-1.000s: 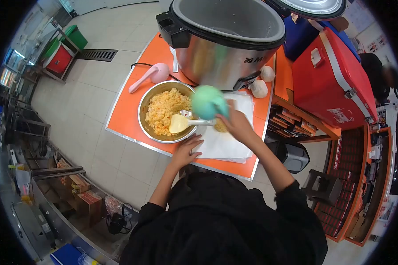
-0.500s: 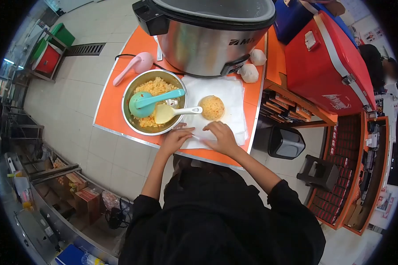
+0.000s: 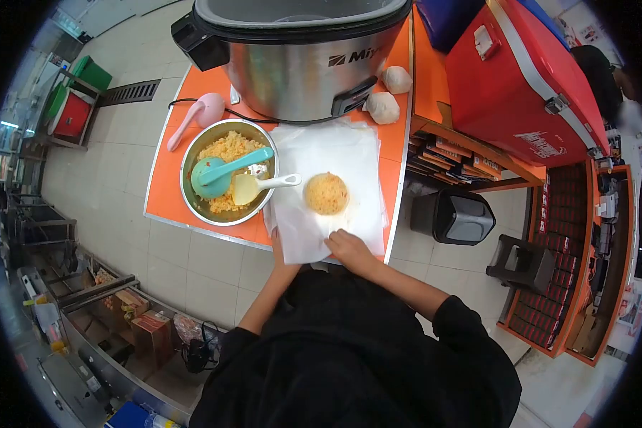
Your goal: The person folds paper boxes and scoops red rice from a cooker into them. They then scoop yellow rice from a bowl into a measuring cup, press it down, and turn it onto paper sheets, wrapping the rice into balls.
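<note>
A rounded mound of orange-tinted rice (image 3: 327,194) sits on a stack of white paper sheets (image 3: 299,228). My left hand (image 3: 277,252) is at the near left edge of the top sheet, partly beneath it, and its fingers are hidden. At the near edge, my right hand (image 3: 350,251) has its fingers closed on the paper, just below the rice mound. Left of the sheets is a metal bowl (image 3: 186,192) of loose rice (image 3: 228,147). A teal scoop (image 3: 211,177) and a cream-coloured rice paddle (image 3: 247,189) rest in it.
A large steel rice cooker (image 3: 285,78) stands at the back of the orange table (image 3: 165,200). Beside the cooker lie a pink ladle (image 3: 208,110) and two white wrapped bundles (image 3: 383,108). A red cooler (image 3: 513,93) is on the right, with a black bin (image 3: 453,216) below.
The near edge of the top sheet has come toward me, past the table edge. My left hand has gone partly under it, and my right fingers have closed on it. The view has shifted.
</note>
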Demonstrator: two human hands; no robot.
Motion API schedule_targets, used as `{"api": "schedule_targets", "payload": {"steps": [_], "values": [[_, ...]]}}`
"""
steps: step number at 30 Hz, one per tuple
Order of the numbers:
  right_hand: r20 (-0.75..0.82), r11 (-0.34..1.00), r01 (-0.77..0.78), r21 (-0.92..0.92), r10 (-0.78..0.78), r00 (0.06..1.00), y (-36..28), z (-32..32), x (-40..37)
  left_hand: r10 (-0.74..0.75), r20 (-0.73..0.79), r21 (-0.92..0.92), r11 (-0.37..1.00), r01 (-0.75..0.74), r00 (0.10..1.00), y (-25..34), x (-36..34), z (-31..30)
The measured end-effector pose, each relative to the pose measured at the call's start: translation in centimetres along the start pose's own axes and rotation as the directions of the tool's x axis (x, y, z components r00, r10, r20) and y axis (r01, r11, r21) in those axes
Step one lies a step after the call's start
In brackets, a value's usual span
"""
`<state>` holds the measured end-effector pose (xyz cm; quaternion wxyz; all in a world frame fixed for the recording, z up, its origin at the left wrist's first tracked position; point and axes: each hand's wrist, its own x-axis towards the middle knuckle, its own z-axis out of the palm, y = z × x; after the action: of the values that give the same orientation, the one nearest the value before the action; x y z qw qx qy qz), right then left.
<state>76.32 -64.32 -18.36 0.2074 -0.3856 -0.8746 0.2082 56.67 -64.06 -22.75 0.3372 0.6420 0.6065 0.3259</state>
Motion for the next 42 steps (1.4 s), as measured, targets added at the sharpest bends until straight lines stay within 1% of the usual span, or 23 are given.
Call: {"api": "schedule_targets", "payload": {"steps": [1,3,4,5,7,8,10,11,13,14,15,17,21,24,26,28,29,30,33,34,36,37,42], "values": [[0.015,1.0,-0.007,0.015,0.006,1.0,-0.3,0.0,-0.7,-0.001,0.002,0.0,1.0,0.001,1.0,0.3,-0.4,-0.1],[0.026,0.999,-0.014,0.029,0.013,1.0,-0.5,-0.9,-1.5,0.052,-0.329,-0.154,0.982,-0.108,0.943,4.9,-0.1,-2.1],[0.034,0.995,-0.103,-0.016,0.104,0.994,-0.7,-2.2,-2.0,0.078,-0.291,0.136,0.99,-0.04,0.953,4.7,-0.5,-2.8],[0.04,0.98,-0.19,-0.061,0.193,0.98,-0.7,-3.3,-2.6,0.076,-0.289,0.136,0.99,-0.037,0.954,4.5,-0.3,-4.3],[0.013,0.968,-0.251,0.016,0.251,0.968,1.1,-5.0,-4.6,0.302,0.126,0.431,0.841,-0.327,0.945,4.0,0.9,-7.8],[0.001,0.959,-0.261,0.108,0.262,0.965,2.8,-5.6,-5.6,0.3,0.123,0.43,0.843,-0.323,0.946,3.7,1.7,-9.1],[-0.003,0.944,-0.266,0.195,0.272,0.962,5.0,-5.7,-6.0,0.418,0.476,0.142,0.832,-0.537,0.774,3.2,3.0,-10.5],[-0.09,0.884,-0.303,0.357,0.355,0.931,5.9,-5.6,-5.8,0.417,0.472,0.141,0.834,-0.533,0.777,2.5,3.2,-10.2],[-0.158,0.802,-0.308,0.511,0.44,0.884,7.3,-5.5,-4.6,0.305,0.218,-0.218,0.941,-0.258,0.927,-0.1,3.4,-8.5],[-0.153,0.673,-0.379,0.636,0.591,0.792,7.6,-5.2,-3.5,0.01,0.194,-0.413,0.908,0.073,0.981,-0.9,3.0,-7.4],[-0.121,0.519,-0.419,0.746,0.723,0.681,8.0,-4.9,-2.4,0.01,0.189,-0.414,0.908,0.07,0.982,-1.2,3.2,-6.4],[-0.148,0.525,-0.475,0.707,0.766,0.626,8.6,-4.1,-0.4,-0.27,-0.082,-0.205,0.947,0.249,0.959,-1.3,3.8,-4.4],[-0.16,0.472,-0.755,0.456,0.877,0.452,8.3,-4.4,2.6,-0.258,-0.35,0.184,0.924,0.336,0.901,2.3,4.8,-2.4],[-0.212,0.552,-0.801,0.232,0.833,0.512,8.1,-4.0,2.7,-0.159,-0.43,0.413,0.84,0.35,0.889,2.8,5.0,-2.2],[-0.167,0.54,-0.815,0.21,0.841,0.515,7.2,-4.8,2.5,-0.343,-0.316,0.36,0.82,0.446,0.885,2.1,4.8,-2.6],[-0.127,0.538,-0.821,0.19,0.843,0.523,7.1,-5.7,3.4,-0.333,-0.393,0.472,0.727,0.499,0.857,5.2,3.5,-2.3],[-0.319,0.682,-0.723,0.112,0.714,0.623,7.3,-5.8,4.2,-0.309,-0.457,0.575,0.613,0.542,0.834,6.6,2.4,-1.9],[-0.484,0.791,-0.612,0.003,0.537,0.691,7.6,-5.9,4.9,-0.105,-0.401,0.633,0.686,0.358,0.91,5.6,0.5,0.0],[-0.287,0.975,-0.22,-0.003,0.21,0.935,11.5,-5.6,10.1,0.359,-0.015,0.764,0.607,-0.222,0.933,6.3,-0.7,2.8],[-0.218,0.997,-0.081,0.004,0.08,0.973,12.1,-5.5,11.8,0.35,-0.015,0.764,0.608,-0.215,0.937,7.4,-0.5,3.2],[-0.036,0.995,-0.103,-0.011,0.103,0.994,12.5,-5.0,14.0,0.208,0.099,0.696,0.684,-0.217,0.973,8.9,0.7,3.8],[0.143,0.991,-0.128,-0.031,0.131,0.981,12.7,-4.8,15.0,0.208,0.093,0.697,0.685,-0.212,0.974,9.2,1.1,3.9],[0.464,0.994,-0.106,-0.029,0.107,0.879,14.1,-4.6,18.1,0.108,0.032,0.59,0.801,-0.106,0.994,10.1,2.5,4.2]]}}
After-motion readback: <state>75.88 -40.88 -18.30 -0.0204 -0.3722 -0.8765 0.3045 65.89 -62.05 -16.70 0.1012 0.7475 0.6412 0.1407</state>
